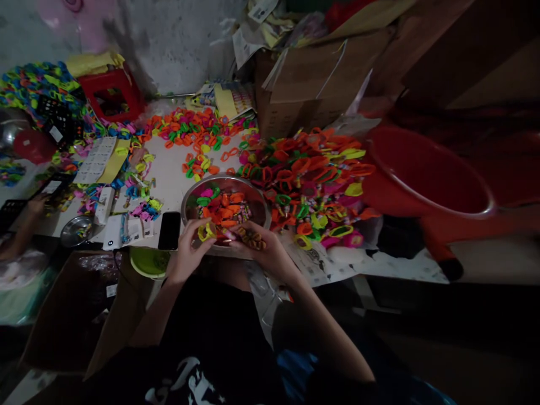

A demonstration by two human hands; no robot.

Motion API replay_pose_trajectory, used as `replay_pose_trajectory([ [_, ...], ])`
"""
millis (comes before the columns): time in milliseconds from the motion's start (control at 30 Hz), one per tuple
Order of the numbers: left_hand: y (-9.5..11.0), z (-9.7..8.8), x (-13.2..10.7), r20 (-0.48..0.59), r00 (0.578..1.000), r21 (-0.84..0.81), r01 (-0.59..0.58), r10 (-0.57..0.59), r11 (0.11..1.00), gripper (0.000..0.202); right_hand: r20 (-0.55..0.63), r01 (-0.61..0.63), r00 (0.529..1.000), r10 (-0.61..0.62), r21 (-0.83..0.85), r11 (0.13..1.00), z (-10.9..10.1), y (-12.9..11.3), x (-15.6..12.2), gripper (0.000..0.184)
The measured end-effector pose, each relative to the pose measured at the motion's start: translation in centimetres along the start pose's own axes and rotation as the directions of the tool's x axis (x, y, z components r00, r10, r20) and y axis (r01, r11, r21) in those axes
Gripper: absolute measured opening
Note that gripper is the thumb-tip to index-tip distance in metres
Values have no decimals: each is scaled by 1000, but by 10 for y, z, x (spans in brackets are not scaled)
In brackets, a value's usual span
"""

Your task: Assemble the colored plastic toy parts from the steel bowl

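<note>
In the head view, we see the left hand pinching a yellow piece between finger and thumb. The right hand is closed on a brown striped bundle, with a small pinkish piece at its fingertips. Both are over the near side of the metal bowl, which has bright pieces in it. The bowl sits at the front of the counter, so we think a bumped rim could tip it. The right hand is quite full, so bits might slip out. The phone is near the edge, and an arm could knock it off. The big pile is just beside the bowl, so loose bits could slide in.
</note>
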State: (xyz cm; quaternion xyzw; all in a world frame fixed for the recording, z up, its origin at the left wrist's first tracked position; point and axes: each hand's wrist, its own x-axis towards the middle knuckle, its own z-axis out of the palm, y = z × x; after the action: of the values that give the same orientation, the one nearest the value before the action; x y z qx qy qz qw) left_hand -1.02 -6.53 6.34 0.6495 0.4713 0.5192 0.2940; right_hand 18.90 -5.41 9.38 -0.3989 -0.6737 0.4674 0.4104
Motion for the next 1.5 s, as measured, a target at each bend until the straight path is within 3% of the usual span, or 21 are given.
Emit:
replay_pose_trajectory([
  [167,11,14,-5,-33,970,-253,225,-241,941,51,7,15,1000,-15,-59,998,11,-12,-12,22],
  [233,14,20,-9,-55,962,-294,242,-269,925,49,-9,32,999,-32,-80,996,16,-12,-14,22],
  [333,16,22,-15,-53,978,-270,179,-200,946,39,-56,47,997,-51,-70,996,19,-11,-16,22],
  [467,14,11,-19,43,994,-149,107,-102,983,32,-91,47,994,-53,-63,997,16,-13,-18,22],
  [700,23,-1,-13,81,995,10,-52,51,999,27,-78,149,983,-166,-193,970,10,-28,-21,18],
  [800,27,2,-13,68,997,6,-26,25,1000,26,-67,139,985,-158,-225,964,8,-32,-23,19],
  [867,28,5,-13,17,997,-70,75,-74,995,24,-83,116,987,-138,-229,967,7,-31,-24,19],
  [933,28,8,-11,-56,970,-280,212,-236,936,23,-134,77,985,-107,-214,974,9,-27,-26,21],
  [1000,25,10,-7,-49,901,-538,339,-430,772,25,-193,30,979,-63,-168,985,12,-23,-27,25],
  [1067,21,12,-4,80,808,-710,458,-584,535,26,-215,-15,976,-8,-102,995,18,-18,-27,30],
  [1133,17,15,-3,250,703,-756,571,-665,319,24,-192,-37,981,30,-33,999,24,-15,-26,32],
  [1167,16,17,-4,315,661,-755,609,-681,242,23,-178,-38,983,37,-2,999,27,-14,-25,33],
  [1233,15,22,-8,398,617,-736,656,-679,164,22,-167,-36,985,43,47,998,32,-13,-22,33],
  [1333,18,32,-15,433,622,-727,669,-652,156,25,-202,-62,976,79,91,994,39,-11,-17,32],
  [1400,19,38,-20,407,664,-741,641,-627,198,28,-256,-87,960,115,116,989,44,-8,-14,31],
  [1500,18,39,-26,326,744,-733,589,-583,341,34,-319,-110,935,154,151,982,52,-2,-14,29],
])
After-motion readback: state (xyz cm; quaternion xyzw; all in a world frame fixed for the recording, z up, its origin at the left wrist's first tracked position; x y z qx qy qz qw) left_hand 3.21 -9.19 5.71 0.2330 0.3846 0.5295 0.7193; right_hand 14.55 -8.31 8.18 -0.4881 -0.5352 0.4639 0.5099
